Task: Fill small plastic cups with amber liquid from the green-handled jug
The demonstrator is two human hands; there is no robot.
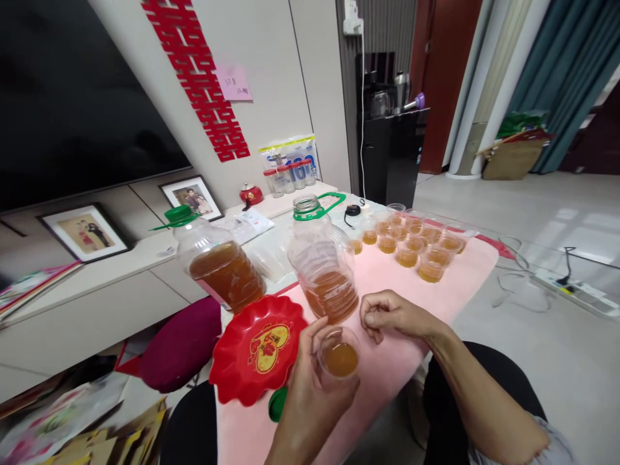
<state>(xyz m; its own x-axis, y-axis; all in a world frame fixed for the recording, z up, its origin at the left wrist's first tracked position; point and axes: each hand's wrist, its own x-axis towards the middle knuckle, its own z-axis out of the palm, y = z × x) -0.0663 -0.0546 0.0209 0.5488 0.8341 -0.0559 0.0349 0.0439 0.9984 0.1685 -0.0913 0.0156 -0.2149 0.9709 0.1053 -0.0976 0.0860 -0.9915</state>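
My left hand (pixel 317 394) is wrapped round a clear plastic cup (pixel 340 352) with amber liquid in its lower part. To the right of it, my right hand (pixel 387 313) hovers over or rests on the pink cloth with its fingers curled; whether anything is inside them is hidden. Just beyond both hands stands an uncapped large plastic jug (pixel 329 284) with a green handle, partly filled with the same amber liquid. A red scalloped tray (pixel 232 352) lies left of my left hand, and a green cap (pixel 278 405) sits by my wrist.
Several filled clear cups (pixel 431 265) stand grouped at the far right of the pink cloth (pixel 387 387). A second jug (pixel 223 271) with a green cap is at the left. Behind are red-lidded jars (pixel 290 179) and framed photos (pixel 87 234). A power strip (pixel 576 294) lies on the floor.
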